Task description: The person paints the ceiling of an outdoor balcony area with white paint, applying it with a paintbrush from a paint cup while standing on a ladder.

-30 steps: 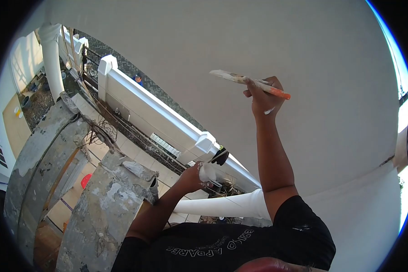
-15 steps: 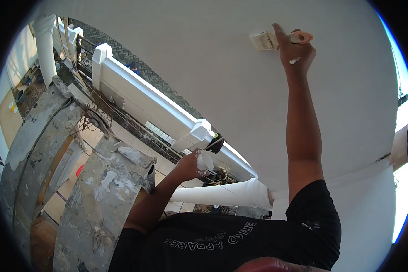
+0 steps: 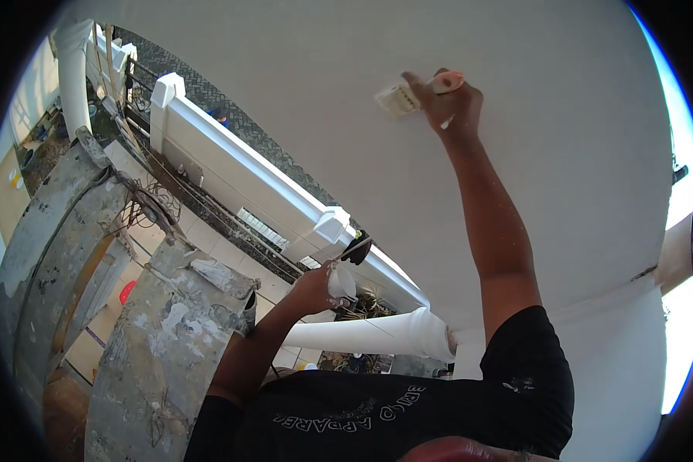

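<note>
My right hand (image 3: 456,108), raised at upper centre, is closed round a wide paintbrush (image 3: 398,101). The brush has an orange-pink handle end and pale bristles, which lie against or close to a broad pale grey-white surface (image 3: 346,38); contact cannot be told. White paint marks the back of this hand. Lower down, my left hand (image 3: 313,291) is wrapped round a small white cup (image 3: 342,283), with white smears on cup and fingers. What the cup holds is hard to make out.
Paint-spattered grey boards (image 3: 169,339) stand at lower left, near tangled wire (image 3: 152,202). A white-capped wall (image 3: 246,158) runs diagonally behind my left hand. A white column (image 3: 369,333) lies below that hand in view. Tiled floor and paving show far below.
My right hand and the brush have moved left and slightly down across the pale surface. My left hand still holds the cup, and the whole view has shifted slightly.
</note>
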`<move>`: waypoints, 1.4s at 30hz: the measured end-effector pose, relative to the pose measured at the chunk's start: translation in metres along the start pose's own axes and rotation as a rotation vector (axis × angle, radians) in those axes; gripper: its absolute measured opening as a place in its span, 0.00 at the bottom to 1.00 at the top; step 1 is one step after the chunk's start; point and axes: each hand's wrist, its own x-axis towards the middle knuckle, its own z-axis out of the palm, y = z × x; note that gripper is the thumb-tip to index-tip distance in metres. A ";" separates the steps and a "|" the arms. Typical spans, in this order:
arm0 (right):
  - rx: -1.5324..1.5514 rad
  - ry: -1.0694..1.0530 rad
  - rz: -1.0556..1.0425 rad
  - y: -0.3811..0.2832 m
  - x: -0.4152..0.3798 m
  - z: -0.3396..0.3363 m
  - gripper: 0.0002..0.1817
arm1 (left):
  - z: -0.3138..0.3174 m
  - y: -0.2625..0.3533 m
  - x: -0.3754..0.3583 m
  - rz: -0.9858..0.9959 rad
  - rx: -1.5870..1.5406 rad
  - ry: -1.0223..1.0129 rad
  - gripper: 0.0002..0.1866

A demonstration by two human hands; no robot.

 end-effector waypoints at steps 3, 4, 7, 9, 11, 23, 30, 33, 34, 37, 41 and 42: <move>-0.058 0.179 0.066 -0.003 0.052 -0.067 0.21 | 0.001 0.001 0.001 -0.007 0.000 0.018 0.48; 0.001 0.210 0.094 -0.007 0.057 -0.077 0.21 | 0.000 0.001 0.002 -0.009 0.003 0.035 0.48; 0.190 0.305 0.162 -0.024 0.062 -0.096 0.21 | 0.002 -0.006 0.005 0.029 -0.028 0.020 0.49; 0.273 0.167 0.279 -0.047 0.023 -0.054 0.22 | 0.003 -0.006 0.004 0.039 -0.043 0.011 0.49; 0.262 -0.084 0.202 -0.051 -0.022 0.003 0.24 | 0.005 -0.004 0.002 0.039 -0.043 0.007 0.49; -0.405 0.325 0.405 -0.009 0.147 -0.151 0.21 | -0.002 -0.005 0.005 0.039 -0.007 0.012 0.45; -0.051 0.454 0.117 0.006 0.111 -0.202 0.18 | -0.008 0.003 0.001 0.049 -0.033 -0.021 0.46; 0.096 0.295 0.292 -0.023 0.071 -0.208 0.19 | -0.006 -0.002 0.005 0.050 0.005 -0.052 0.47; 0.101 0.304 0.304 -0.024 0.058 -0.210 0.19 | -0.008 0.003 0.006 0.043 -0.040 -0.057 0.47; 0.284 0.147 0.378 -0.020 0.017 -0.209 0.18 | -0.012 0.016 0.017 0.025 -0.042 -0.024 0.48; 0.761 0.115 0.572 -0.019 -0.056 -0.186 0.15 | -0.049 0.105 0.013 0.061 0.061 0.129 0.49; 0.890 0.152 0.558 -0.022 -0.079 -0.177 0.14 | -0.058 0.119 0.011 0.079 -0.012 0.157 0.48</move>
